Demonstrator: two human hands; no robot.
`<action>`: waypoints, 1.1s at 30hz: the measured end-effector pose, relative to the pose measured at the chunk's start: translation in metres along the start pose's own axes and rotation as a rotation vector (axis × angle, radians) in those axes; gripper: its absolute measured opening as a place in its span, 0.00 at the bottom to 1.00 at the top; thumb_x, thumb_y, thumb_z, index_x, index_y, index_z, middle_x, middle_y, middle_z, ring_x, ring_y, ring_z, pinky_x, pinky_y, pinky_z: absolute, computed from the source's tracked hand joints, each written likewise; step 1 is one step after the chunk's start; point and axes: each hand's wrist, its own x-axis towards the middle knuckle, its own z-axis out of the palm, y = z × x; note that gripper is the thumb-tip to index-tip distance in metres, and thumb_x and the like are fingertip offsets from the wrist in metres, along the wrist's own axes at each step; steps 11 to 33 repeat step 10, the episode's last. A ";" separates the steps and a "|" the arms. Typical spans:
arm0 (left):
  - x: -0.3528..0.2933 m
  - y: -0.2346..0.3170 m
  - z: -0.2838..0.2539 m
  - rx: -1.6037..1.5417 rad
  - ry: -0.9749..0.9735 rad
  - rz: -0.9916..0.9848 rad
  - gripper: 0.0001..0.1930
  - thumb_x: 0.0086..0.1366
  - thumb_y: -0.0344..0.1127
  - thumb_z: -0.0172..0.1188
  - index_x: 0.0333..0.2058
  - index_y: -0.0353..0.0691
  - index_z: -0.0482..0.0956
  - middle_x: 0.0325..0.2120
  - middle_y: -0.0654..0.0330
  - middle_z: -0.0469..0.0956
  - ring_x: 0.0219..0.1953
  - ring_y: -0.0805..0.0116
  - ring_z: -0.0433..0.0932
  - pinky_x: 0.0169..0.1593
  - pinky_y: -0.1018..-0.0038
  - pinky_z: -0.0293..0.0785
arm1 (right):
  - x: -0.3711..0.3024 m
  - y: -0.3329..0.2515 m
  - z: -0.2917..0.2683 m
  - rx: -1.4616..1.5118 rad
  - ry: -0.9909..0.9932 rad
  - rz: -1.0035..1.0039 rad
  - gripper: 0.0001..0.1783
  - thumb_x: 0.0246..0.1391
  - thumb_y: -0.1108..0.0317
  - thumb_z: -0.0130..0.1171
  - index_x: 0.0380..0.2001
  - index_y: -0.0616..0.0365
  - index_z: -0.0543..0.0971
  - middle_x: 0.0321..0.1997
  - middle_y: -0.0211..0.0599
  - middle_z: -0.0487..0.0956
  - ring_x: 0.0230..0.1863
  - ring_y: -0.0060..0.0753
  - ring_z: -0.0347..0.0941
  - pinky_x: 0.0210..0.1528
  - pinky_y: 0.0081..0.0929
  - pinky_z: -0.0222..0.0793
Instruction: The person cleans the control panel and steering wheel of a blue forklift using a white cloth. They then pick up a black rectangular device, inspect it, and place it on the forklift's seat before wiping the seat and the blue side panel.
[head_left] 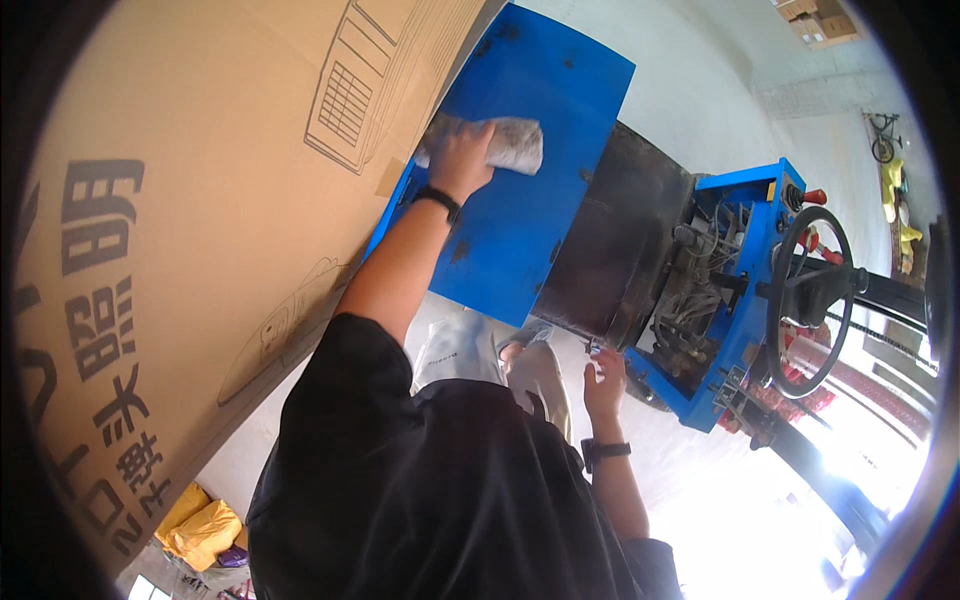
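Observation:
My left hand (462,160) is wrapped round a folded greyish-white cloth (516,146), which lies against a blue metal panel (530,220) with dark scuffs and stains. The cloth's left part is partly hidden by the hand. Lower and to the right, my right hand (604,385) hangs beside the edge of a dark, worn plate (625,235), thumb and fingers apart. No object shows plainly in it. A small fitting sits close to its fingertips, and whether they touch it I cannot tell.
A large printed cardboard box (210,230) rises close on the left. To the right stands a blue machine frame (735,350) with exposed hoses, a black steering wheel (812,302) and red-handled levers (815,197). Yellow bags (205,530) lie at lower left.

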 end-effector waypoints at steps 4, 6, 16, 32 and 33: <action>-0.058 -0.004 -0.027 0.049 -0.016 -0.033 0.29 0.50 0.34 0.73 0.53 0.42 0.76 0.44 0.46 0.82 0.43 0.45 0.84 0.45 0.55 0.82 | -0.004 0.021 -0.017 0.060 -0.019 0.064 0.06 0.58 0.74 0.62 0.39 0.60 0.83 0.49 0.43 0.83 0.45 0.40 0.82 0.40 0.31 0.80; -0.082 -0.003 -0.031 0.074 -0.050 -0.100 0.29 0.51 0.35 0.73 0.53 0.41 0.76 0.44 0.46 0.82 0.43 0.45 0.84 0.46 0.56 0.82 | 0.000 0.025 -0.024 0.067 -0.057 0.084 0.07 0.59 0.73 0.62 0.40 0.60 0.83 0.48 0.43 0.83 0.42 0.39 0.83 0.40 0.31 0.80; -0.132 0.007 -0.053 0.144 -0.103 -0.171 0.28 0.54 0.37 0.72 0.55 0.46 0.76 0.50 0.45 0.81 0.53 0.45 0.81 0.52 0.43 0.77 | 0.008 0.023 -0.030 0.073 -0.073 0.035 0.09 0.56 0.73 0.61 0.40 0.58 0.83 0.45 0.41 0.84 0.38 0.39 0.82 0.41 0.35 0.80; -0.132 0.007 -0.053 0.144 -0.103 -0.171 0.28 0.54 0.37 0.72 0.55 0.46 0.76 0.50 0.45 0.81 0.53 0.45 0.81 0.52 0.43 0.77 | 0.008 0.023 -0.030 0.073 -0.073 0.035 0.09 0.56 0.73 0.61 0.40 0.58 0.83 0.45 0.41 0.84 0.38 0.39 0.82 0.41 0.35 0.80; -0.132 0.007 -0.053 0.144 -0.103 -0.171 0.28 0.54 0.37 0.72 0.55 0.46 0.76 0.50 0.45 0.81 0.53 0.45 0.81 0.52 0.43 0.77 | 0.008 0.023 -0.030 0.073 -0.073 0.035 0.09 0.56 0.73 0.61 0.40 0.58 0.83 0.45 0.41 0.84 0.38 0.39 0.82 0.41 0.35 0.80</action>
